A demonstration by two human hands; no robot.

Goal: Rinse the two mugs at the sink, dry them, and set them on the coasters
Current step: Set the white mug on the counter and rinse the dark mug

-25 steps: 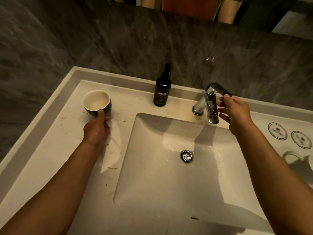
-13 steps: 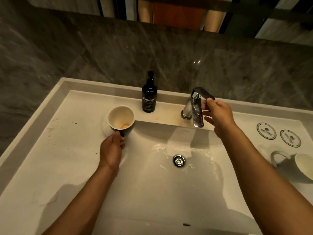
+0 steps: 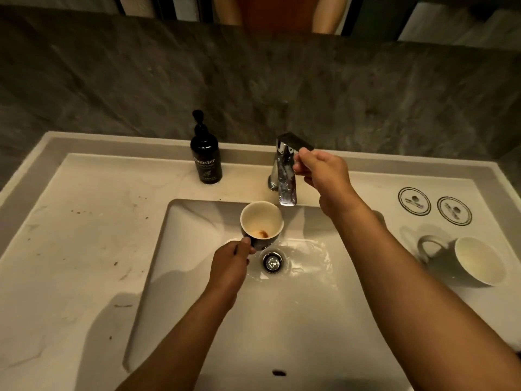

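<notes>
- Left hand (image 3: 229, 266): fingers are curled round the handle side of the dark mug (image 3: 262, 224), which is held over the basin (image 3: 197, 277), just left of and below the faucet spout (image 3: 287, 187), above the drain (image 3: 272, 262).
- Dark mug: carried nearly upright, pale inside, with a brown residue seen at the bottom.
- Right hand (image 3: 321, 172): the faucet lever (image 3: 294, 141) is pinched between thumb and forefinger; the remaining fingers are curled loosely beneath.
- Basin: a wet sheen and ripples are noted around the drain and towards its right side; whether a stream falls from the spout cannot be told.
- Grey mug (image 3: 469, 259): laid on its side near the right edge of the counter (image 3: 70, 249), mouth turned rightward, handle to the left, pale inside.
- Two round coasters (image 3: 414, 200), (image 3: 454, 210): set side by side at the counter's back right corner, behind the grey mug and apart from it.
- Black pump bottle (image 3: 205, 153): stood upright along the back edge, left of the faucet, label lettered "Dunster".
- Counter: brown specks are scattered over its left part.
</notes>
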